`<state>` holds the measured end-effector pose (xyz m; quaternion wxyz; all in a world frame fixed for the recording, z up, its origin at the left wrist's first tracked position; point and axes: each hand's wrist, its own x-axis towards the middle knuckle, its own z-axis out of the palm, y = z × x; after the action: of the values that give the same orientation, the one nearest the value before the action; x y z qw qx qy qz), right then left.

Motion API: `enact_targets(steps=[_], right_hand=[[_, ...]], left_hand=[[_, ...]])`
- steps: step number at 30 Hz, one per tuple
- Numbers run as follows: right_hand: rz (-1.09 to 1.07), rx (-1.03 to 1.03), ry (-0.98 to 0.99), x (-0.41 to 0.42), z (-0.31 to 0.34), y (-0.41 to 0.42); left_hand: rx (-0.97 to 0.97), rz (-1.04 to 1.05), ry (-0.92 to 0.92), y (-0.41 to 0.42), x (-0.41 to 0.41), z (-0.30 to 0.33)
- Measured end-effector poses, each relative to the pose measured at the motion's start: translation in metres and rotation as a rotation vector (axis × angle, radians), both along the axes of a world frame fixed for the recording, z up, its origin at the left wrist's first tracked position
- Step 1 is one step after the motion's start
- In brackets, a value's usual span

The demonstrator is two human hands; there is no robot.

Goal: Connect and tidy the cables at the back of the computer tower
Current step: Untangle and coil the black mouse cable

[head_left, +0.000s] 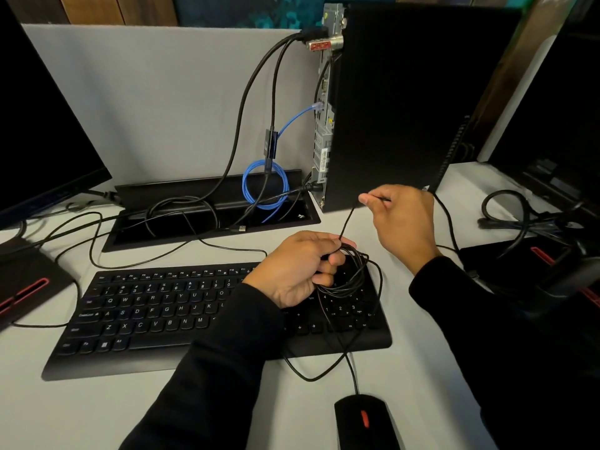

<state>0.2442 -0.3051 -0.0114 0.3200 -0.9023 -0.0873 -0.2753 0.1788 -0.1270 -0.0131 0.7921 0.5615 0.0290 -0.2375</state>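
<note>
Left hand (300, 266) fingers curled round thin black coiled cable (352, 276), right hand (401, 219) pinching its straight strand

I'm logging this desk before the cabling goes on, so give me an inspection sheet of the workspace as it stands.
Surface: white desk with an open black cable tray at the back.
Job's things: computer tower upright, rear ports facing left; thin black cable partly coiled.
Clutter: keyboard; mouse at the front edge.
Grippers: left hand grips the coil; right hand pinches the cable's free run.
Cables: blue network cable looped, plugged into the tower; thick black leads plugged in near the top; loose USB plug on the tray.
Surroundings: grey partition; monitor left.
</note>
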Motion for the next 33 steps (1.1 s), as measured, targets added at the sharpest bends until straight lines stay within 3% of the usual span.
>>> enact_targets(steps=[4,6,8,10,12,17,25,29,33], right_hand=[[0.126,0.181,0.149,-0.005,0.017,-0.004],[0.319,0.357,0.447,-0.012,0.027,-0.007],[0.478,0.367,0.749,-0.018,0.029,-0.004],[0.616,0.326,0.903,-0.021,0.024,0.003],[0.681,0.430,0.921,-0.021,0.018,0.009],[0.732,0.977,1.011,-0.021,0.010,0.007],[0.543,0.878,0.961,-0.021,0.014,0.017],[0.528,0.836,0.993,-0.023,0.017,0.014],[0.615,0.866,0.950,-0.019,0.019,0.007]], left_hand=[[-0.146,0.159,-0.032,-0.002,0.001,-0.005],[-0.268,0.249,-0.054,-0.002,0.002,-0.008],[-0.338,0.290,-0.073,-0.003,0.004,-0.010],[-0.359,0.310,-0.086,-0.006,0.004,-0.010],[-0.372,0.330,-0.095,-0.009,0.003,-0.009],[-0.498,0.353,-0.021,-0.009,0.004,-0.006],[-0.475,0.385,0.048,-0.011,0.004,0.006],[-0.312,0.404,-0.036,-0.011,0.005,0.002],[-0.269,0.252,-0.152,0.000,0.004,0.003]])
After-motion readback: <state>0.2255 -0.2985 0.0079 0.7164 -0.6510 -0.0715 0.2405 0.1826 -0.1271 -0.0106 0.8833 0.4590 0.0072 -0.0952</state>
